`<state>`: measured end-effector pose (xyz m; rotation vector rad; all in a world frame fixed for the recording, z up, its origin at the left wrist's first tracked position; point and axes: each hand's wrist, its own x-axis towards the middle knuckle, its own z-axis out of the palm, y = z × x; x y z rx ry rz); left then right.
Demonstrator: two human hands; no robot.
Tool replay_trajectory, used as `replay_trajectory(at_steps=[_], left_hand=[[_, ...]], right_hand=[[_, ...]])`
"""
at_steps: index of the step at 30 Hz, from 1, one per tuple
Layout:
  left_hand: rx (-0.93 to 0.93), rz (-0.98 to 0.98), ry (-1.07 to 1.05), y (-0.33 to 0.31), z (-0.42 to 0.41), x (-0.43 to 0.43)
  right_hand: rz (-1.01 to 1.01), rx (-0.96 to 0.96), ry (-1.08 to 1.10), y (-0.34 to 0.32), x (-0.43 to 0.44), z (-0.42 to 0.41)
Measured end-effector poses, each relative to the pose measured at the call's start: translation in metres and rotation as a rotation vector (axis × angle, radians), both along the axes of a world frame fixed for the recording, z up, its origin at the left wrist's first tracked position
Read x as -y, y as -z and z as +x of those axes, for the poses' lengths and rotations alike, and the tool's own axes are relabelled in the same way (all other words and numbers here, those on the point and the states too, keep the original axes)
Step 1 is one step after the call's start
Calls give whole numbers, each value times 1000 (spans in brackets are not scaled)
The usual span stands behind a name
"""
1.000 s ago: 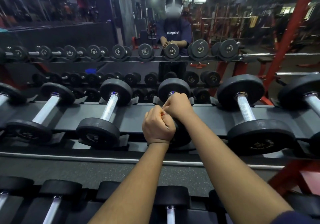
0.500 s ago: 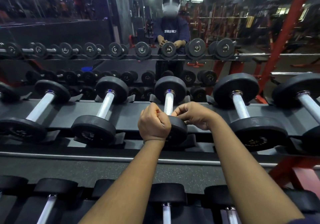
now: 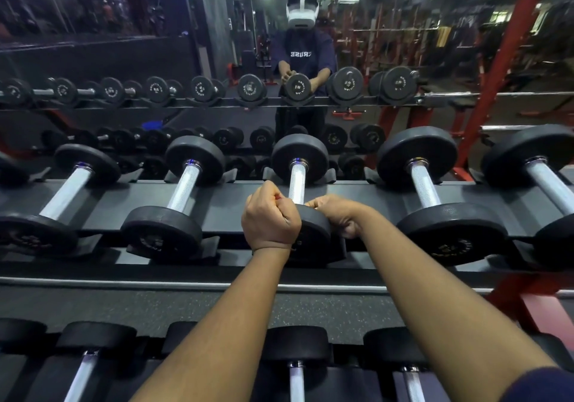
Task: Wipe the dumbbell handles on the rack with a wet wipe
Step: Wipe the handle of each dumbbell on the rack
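Right hand (image 3: 338,215) dropped, gripping the dumbbell (image 3: 313,234) head; left hand (image 3: 270,215) fisted beside handle (image 3: 296,184).

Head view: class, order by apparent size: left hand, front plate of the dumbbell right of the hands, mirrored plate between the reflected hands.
Largest: front plate.
Then left hand.
Smallest: mirrored plate; its distance makes true size unsure.

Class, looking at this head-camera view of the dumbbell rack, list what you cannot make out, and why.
All in the head view:
1. Wet wipe: none visible; the curled left hand and right hand would hide it.
2. Middle dumbbell handle: near end hidden behind both hands.
3. Lower-tier dumbbells: cut off by the bottom edge.
4. Near plate markings: too dark to read.
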<state>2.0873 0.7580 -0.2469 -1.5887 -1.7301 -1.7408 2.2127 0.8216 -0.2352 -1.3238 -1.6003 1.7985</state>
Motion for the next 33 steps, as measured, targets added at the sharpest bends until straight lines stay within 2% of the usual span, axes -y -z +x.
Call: replay_trajectory(at_steps=[2,8,13,15,21,25,27,30,33], left_hand=[[-5,-3,2,1,0,0],[-12,-8,4,-1,0,-1],[0,-8,8,0,1,0],[5,-3,13,0,1,0],[-3,-8,-11,1,2,0],[-46,30,-20,4,1,0],[-53,43,-34,4,1,-2],[-46,36,-46,5,0,-3],[-35,16,-55,6,-2,-3]], right_hand=[[-38,-43,-37,0,-1,4],[-23,-39,-18,-6,-3,1],[-10,-27,-83,-3,-3,7],[111,65,-97,-12,-7,13],[643,359,-160,-43,0,-1],[1063,603,-454,-56,2,-21],[1108,730,-569,-60,-1,-37],[1075,1061,-647,-55,-9,-62],[972,1181,-715,-47,-19,-75]])
